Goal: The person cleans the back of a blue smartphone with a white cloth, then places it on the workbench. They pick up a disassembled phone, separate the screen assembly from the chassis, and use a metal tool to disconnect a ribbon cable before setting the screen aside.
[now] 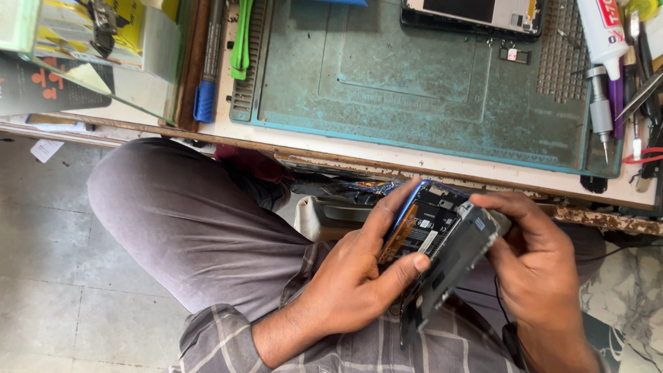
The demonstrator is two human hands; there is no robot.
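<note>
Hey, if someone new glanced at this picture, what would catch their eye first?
Probably the opened phone low in the middle, its insides showing, gripped by the left hand while the right hand holds its dark back cover swung away. Next, the worn green mat on the bench above, with a screwdriver at its right edge.

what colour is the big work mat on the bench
Teal green, worn and scuffed, with a ridged strip along its left edge: the work mat shows best in the head view.
</note>
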